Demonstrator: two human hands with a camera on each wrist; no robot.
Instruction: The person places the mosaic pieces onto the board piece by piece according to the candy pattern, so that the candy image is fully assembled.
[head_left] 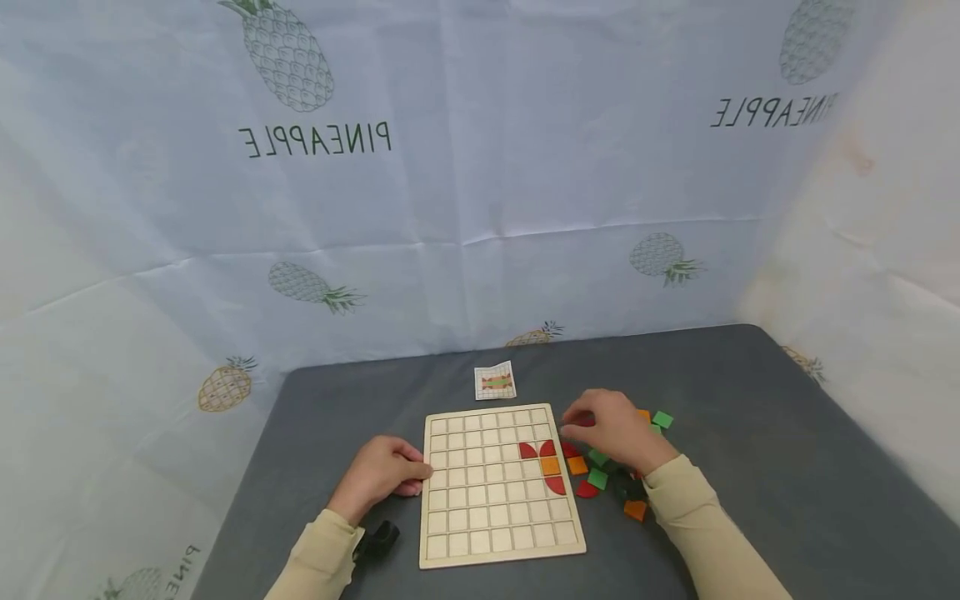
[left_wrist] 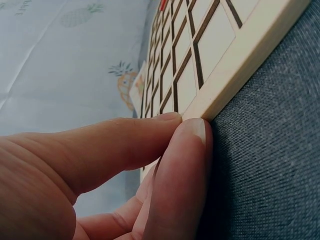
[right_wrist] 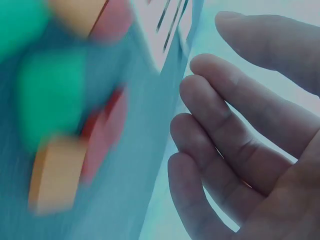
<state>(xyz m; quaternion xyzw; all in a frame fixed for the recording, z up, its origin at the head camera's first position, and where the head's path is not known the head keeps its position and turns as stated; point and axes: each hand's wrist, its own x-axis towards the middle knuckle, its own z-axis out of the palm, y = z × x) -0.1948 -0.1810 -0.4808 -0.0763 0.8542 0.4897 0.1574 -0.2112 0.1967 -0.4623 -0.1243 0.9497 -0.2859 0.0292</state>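
A dark grey, cloth-like desk carries everything. A pale gridded board lies just right of the left grip, touching it. Beyond, between both grips, lies a small patterned card. Loose red, orange and green pieces lie scattered around the right grip.

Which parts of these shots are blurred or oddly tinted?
Right wrist: a green block and an orange block strongly blurred, a blue-green cast over the picture, the right grip noticeably sharper. Left wrist: board edge crisp nearby, patterned cloth behind it softer, somewhat dim. Head: mostly clear, the cloth bluish mid-frame and warmer towards the sides.
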